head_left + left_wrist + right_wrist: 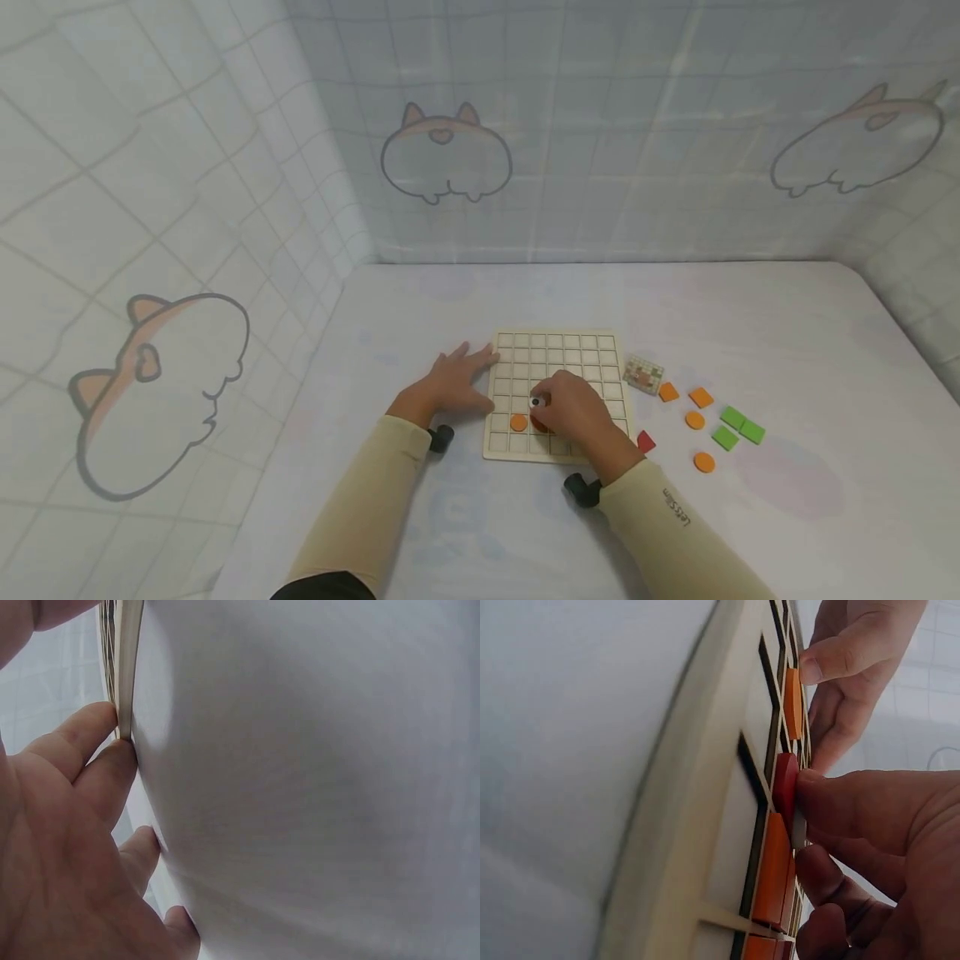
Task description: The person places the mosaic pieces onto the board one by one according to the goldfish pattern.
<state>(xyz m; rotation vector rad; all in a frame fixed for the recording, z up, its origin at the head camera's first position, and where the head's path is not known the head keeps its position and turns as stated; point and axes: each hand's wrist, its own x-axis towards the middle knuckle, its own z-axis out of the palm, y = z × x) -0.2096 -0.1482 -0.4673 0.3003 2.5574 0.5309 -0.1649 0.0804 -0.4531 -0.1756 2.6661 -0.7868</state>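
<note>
The right hand (572,407) pinched a small white piece (533,402) over the grid board (555,343); the left hand (453,385) had a relaxed grip, fingertips (120,756) touching the board's nine-o'clock edge. Green tiles (752,431) lay off at three o'clock.

Pale gridded walls (600,192) with cartoon animal outlines (446,167) surround a white tabletop (750,325)
</note>
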